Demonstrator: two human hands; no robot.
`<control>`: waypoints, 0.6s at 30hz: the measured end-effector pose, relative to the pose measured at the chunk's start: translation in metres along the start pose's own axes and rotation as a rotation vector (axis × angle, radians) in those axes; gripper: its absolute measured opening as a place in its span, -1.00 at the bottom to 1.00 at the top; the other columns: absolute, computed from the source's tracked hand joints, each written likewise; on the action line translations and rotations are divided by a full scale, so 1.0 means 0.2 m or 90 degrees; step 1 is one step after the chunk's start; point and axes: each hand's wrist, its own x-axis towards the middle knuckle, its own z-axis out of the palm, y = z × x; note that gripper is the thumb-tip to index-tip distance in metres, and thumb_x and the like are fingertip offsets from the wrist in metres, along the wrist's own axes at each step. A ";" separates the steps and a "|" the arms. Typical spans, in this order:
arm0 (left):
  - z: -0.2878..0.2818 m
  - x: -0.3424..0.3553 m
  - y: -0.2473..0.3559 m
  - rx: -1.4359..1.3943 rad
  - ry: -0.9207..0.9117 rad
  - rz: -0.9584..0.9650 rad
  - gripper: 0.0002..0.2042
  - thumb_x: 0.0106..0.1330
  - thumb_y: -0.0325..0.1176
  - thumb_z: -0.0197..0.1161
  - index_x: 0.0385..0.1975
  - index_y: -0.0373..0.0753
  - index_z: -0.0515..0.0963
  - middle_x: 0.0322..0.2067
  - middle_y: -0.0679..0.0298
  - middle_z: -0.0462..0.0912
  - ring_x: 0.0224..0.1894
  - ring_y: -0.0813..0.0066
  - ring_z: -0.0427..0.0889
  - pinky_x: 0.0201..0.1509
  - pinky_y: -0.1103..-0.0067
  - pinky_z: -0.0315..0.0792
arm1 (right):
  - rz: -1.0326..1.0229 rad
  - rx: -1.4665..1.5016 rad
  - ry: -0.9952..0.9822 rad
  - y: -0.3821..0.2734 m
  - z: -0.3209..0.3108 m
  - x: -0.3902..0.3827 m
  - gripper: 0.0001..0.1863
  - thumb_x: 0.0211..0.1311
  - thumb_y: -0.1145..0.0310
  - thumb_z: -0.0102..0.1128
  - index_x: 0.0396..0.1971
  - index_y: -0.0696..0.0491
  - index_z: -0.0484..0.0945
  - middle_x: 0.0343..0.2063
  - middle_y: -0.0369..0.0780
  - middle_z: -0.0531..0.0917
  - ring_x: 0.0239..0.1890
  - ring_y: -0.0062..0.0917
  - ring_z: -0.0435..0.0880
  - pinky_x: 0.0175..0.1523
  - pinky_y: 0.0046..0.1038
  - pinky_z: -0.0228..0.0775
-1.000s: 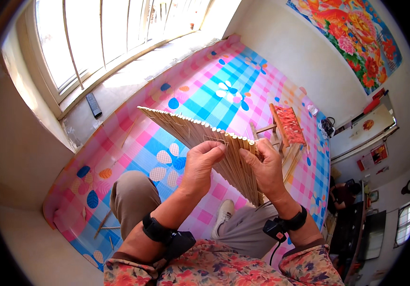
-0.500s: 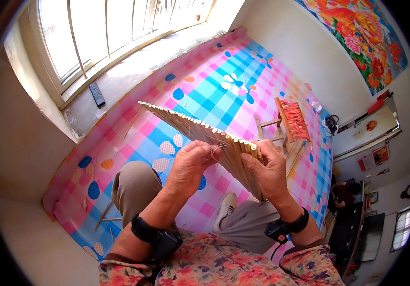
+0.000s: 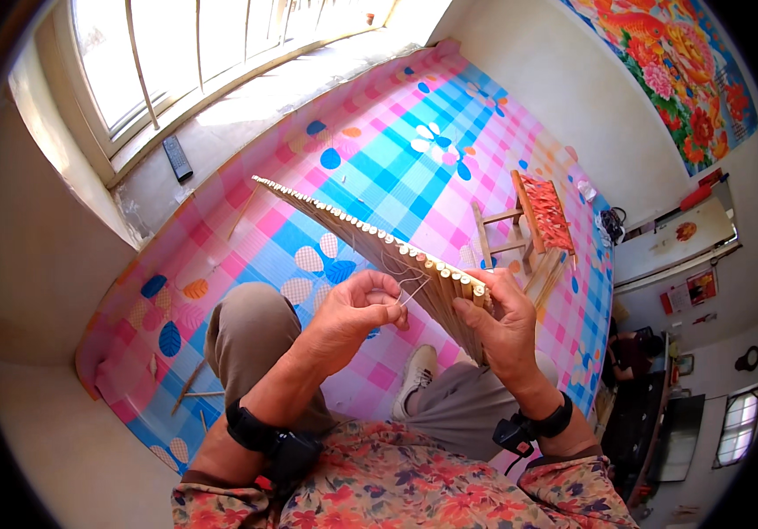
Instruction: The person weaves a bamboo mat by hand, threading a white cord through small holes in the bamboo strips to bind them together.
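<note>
A mat of thin pale sticks [image 3: 432, 300], bound side by side, slants across the middle, with its cut ends forming a diagonal row along the top. My right hand [image 3: 507, 326] grips its right end, thumb pressed on the near face. My left hand [image 3: 357, 317] is just left of the mat, fingers curled and pinched on a thin cord [image 3: 410, 291] that runs to the sticks. Whether the left hand touches the mat itself I cannot tell.
A checked floor covering [image 3: 397, 141] lies below. A small wooden stool [image 3: 545, 212] with a red woven seat stands right, beside loose sticks [image 3: 545, 282]. A remote [image 3: 177, 159] rests on the windowsill [image 3: 238, 104]. A dark-clothed person [image 3: 630, 353] is at far right.
My left hand has moved left and down, away from the mat, with the cord stretching behind it. My right hand has shifted slightly right and down; the mat's far end appears higher.
</note>
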 end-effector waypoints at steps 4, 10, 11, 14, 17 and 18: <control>-0.02 -0.02 0.02 -0.020 0.036 0.022 -0.83 0.21 -0.45 0.11 -0.23 -0.32 0.47 -0.40 0.30 0.54 -0.31 0.48 0.55 -0.11 0.51 0.43 | -0.006 0.005 -0.011 0.02 0.00 -0.02 -0.60 0.07 0.36 0.37 -0.08 0.17 0.54 -0.36 -0.29 0.42 -0.34 -0.65 0.42 -0.26 -0.61 0.30; 0.00 -0.02 0.07 0.012 0.041 -0.096 -0.54 0.39 -0.01 -0.04 -0.24 -0.38 0.50 -0.68 0.38 0.36 -0.52 0.49 0.45 -0.19 0.46 0.43 | 0.019 0.028 -0.018 0.00 0.07 -0.11 -0.54 0.03 0.37 0.39 -0.06 0.19 0.50 -0.32 -0.24 0.45 -0.28 -0.56 0.48 -0.16 -0.57 0.37; -0.03 -0.04 0.08 0.044 0.025 -0.118 -0.52 0.40 0.04 -0.08 -0.25 -0.35 0.48 -0.69 0.39 0.35 -0.50 0.48 0.47 -0.20 0.46 0.45 | 0.008 -0.058 -0.048 -0.05 0.06 -0.11 -0.49 0.00 0.37 0.40 -0.02 0.20 0.48 -0.28 -0.19 0.46 -0.24 -0.49 0.51 -0.12 -0.53 0.39; -0.05 -0.12 0.07 0.084 0.040 -0.158 -0.50 0.41 0.08 -0.12 -0.32 -0.32 0.47 -0.69 0.39 0.34 -0.50 0.48 0.49 -0.26 0.48 0.46 | -0.032 -0.069 -0.133 -0.07 0.08 -0.16 -0.42 -0.02 0.34 0.42 0.02 0.20 0.45 -0.24 -0.15 0.46 -0.17 -0.42 0.53 -0.08 -0.48 0.41; -0.02 -0.23 0.09 0.181 0.106 -0.193 -0.50 0.41 0.08 -0.10 -0.41 -0.32 0.49 -0.70 0.39 0.35 -0.51 0.50 0.48 -0.33 0.52 0.43 | 0.023 -0.003 -0.226 -0.12 0.05 -0.17 -0.36 -0.05 0.33 0.43 0.08 0.18 0.41 -0.14 -0.11 0.46 -0.04 -0.39 0.51 0.04 -0.43 0.38; -0.02 -0.27 0.10 0.266 0.134 -0.211 -0.50 0.40 0.07 -0.08 -0.45 -0.32 0.50 -0.70 0.39 0.35 -0.52 0.51 0.48 -0.35 0.54 0.41 | 0.022 0.028 -0.293 -0.10 0.03 -0.15 -0.35 -0.05 0.34 0.43 0.09 0.19 0.40 -0.11 -0.11 0.46 -0.01 -0.39 0.50 0.07 -0.43 0.37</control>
